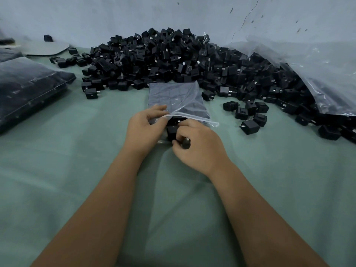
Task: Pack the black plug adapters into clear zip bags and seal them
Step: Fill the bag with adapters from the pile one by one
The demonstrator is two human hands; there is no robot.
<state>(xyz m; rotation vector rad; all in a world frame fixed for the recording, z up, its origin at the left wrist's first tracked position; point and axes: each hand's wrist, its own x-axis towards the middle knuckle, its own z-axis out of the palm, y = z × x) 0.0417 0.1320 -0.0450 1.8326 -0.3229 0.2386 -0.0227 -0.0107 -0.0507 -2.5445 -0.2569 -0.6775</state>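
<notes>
Just in front of the big heap of black plug adapters (173,60), the left hand (143,130) pinches the clear zip bag's (177,99) open edge while the right hand (200,145) grips a small black square adapter (172,131) at its mouth, green-covered counter (67,170) open nearer the person.

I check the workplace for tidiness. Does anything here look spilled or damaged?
Yes. The wall behind the adapter pile has a thin crack and chipped spots. Loose adapters lie scattered on the green cloth, apart from the pile, right of the zip bag.
</notes>
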